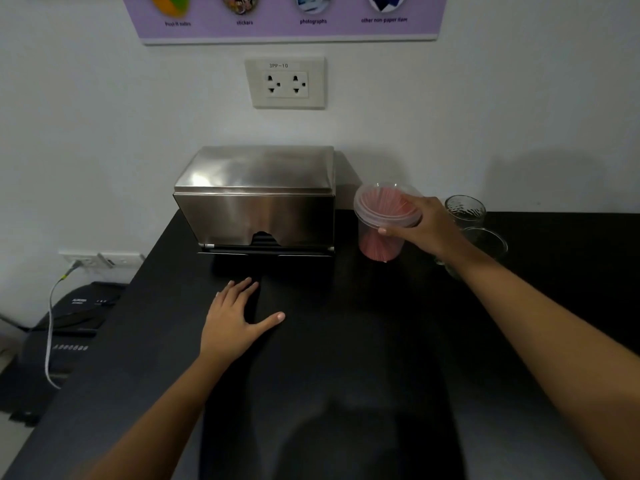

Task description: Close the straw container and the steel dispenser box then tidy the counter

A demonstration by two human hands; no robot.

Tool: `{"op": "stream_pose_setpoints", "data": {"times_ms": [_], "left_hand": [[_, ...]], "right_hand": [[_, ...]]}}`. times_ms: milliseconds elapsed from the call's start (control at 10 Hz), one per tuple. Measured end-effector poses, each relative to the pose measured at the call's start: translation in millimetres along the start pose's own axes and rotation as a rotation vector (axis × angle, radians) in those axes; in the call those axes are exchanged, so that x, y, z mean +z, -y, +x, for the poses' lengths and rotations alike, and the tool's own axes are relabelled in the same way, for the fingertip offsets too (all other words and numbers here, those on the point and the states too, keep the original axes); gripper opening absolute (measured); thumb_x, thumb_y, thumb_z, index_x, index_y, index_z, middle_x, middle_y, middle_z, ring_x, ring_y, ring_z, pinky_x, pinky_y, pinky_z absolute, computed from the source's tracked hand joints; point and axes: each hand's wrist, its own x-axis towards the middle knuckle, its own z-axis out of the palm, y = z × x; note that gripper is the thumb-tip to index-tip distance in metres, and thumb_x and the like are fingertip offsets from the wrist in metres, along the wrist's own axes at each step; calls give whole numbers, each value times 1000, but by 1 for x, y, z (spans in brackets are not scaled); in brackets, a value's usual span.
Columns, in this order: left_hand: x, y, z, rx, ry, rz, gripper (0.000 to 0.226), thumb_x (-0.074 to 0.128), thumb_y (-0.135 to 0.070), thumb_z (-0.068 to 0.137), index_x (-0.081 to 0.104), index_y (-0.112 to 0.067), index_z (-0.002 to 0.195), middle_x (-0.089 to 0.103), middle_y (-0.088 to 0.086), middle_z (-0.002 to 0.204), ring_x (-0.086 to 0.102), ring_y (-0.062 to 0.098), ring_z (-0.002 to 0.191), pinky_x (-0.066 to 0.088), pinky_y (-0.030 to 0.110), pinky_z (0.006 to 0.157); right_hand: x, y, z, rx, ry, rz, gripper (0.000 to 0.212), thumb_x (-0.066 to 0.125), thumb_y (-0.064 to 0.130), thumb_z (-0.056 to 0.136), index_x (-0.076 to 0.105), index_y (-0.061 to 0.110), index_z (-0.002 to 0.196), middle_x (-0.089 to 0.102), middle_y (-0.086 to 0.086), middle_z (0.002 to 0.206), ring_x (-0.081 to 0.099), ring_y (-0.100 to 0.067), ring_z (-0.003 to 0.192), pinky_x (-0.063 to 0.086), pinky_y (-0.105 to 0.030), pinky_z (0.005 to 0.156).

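left hand (235, 317) flat, open on counter (346, 341), right hand (420, 225) gripping straw container (381, 237) lid, steel dispenser box (258, 199) shut

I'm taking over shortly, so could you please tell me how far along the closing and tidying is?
The steel dispenser box looks closed, its lid down. The right hand grips the lidded straw container, apparently pressing or placing it. The left hand rests flat on the black counter. Tidying remains: two glasses stand behind the right hand.

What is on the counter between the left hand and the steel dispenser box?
Nothing: in the head view, only bare black counter lies between the flat left hand and the steel dispenser box.
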Motion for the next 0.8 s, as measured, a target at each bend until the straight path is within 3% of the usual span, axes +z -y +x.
{"op": "stream_pose_setpoints", "data": {"times_ms": [100, 200, 400, 500, 600, 800], "left_hand": [[0, 1, 1, -9, 12, -1, 82, 62, -61, 71, 41, -18, 137, 35, -1, 149, 18, 17, 142, 11, 38, 118], [0, 2, 2, -13, 20, -6, 84, 61, -63, 70, 41, -18, 137, 35, -1, 149, 18, 17, 142, 11, 38, 118], [1, 3, 1, -25, 15, -10, 85, 61, -66, 68, 42, -19, 136, 36, -2, 148, 18, 17, 142, 15, 40, 117], [0, 3, 1, -24, 24, -13, 85, 60, -66, 68, 41, -19, 136, 35, -2, 149, 18, 17, 142, 14, 40, 117], [-1, 3, 2, -19, 49, -6, 84, 60, -64, 70, 40, -19, 137, 34, -1, 150, 16, 18, 142, 13, 40, 118], [-8, 2, 5, -23, 158, -38, 83, 62, -58, 73, 34, -19, 140, 26, -1, 153, 9, 19, 144, 6, 39, 118]], "right_hand": [[4, 0, 0, 13, -39, -18, 85, 81, 37, 63, 43, 15, 136, 45, -14, 134, 45, -26, 123, 36, -34, 107], [7, -2, -1, 20, -64, -21, 86, 80, 37, 64, 41, 16, 137, 41, -16, 134, 41, -26, 125, 29, -23, 99], [8, -4, 0, 42, -58, -21, 86, 80, 37, 64, 40, 14, 137, 38, -16, 134, 40, -25, 126, 28, -21, 97], [7, -2, -1, 46, -46, -23, 86, 79, 38, 64, 39, 15, 137, 38, -15, 136, 39, -25, 127, 28, -22, 98], [6, -2, -4, 45, -4, 27, 89, 79, 40, 64, 36, 16, 138, 41, -13, 138, 42, -25, 127, 33, -35, 109], [12, 8, -45, 115, -120, 75, 90, 77, 38, 68, 28, 17, 140, 33, -12, 146, 34, -26, 132, 32, -36, 104]]}}
